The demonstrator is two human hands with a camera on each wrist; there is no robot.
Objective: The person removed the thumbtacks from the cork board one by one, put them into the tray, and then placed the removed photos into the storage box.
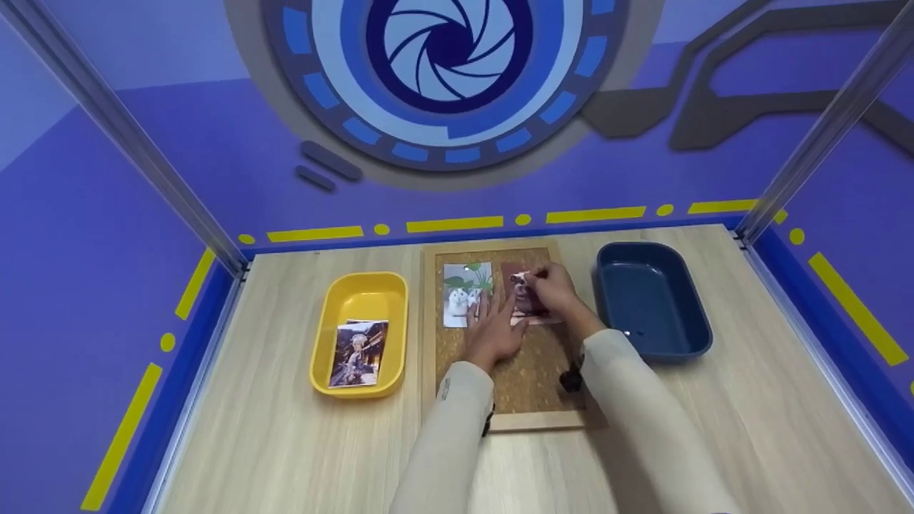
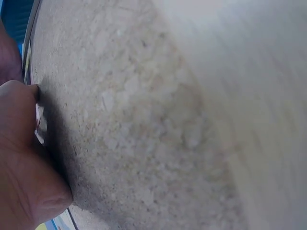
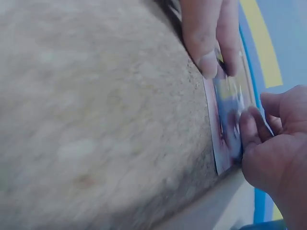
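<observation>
A cork board (image 1: 535, 382) with a wooden frame lies on the table and bears two photos. The left photo (image 1: 457, 296) shows white animals and green leaves, with a small pale dot at its top. My left hand (image 1: 495, 334) rests with fingers stretched over the inner edges of both photos. At the upper part of the darker right photo (image 1: 530, 303), my right hand (image 1: 557, 289) touches the surface with bent fingers. Whatever may be between those fingertips is hidden. The right wrist view shows this photo (image 3: 225, 129) flat on the cork, between both hands.
To the left, a yellow tray (image 1: 400, 307) holds printed photos (image 1: 358, 353). A dark blue tray (image 1: 689, 307) stands right of the board, close to my right forearm. A wall (image 1: 457, 196) with printed patterns rises behind the table.
</observation>
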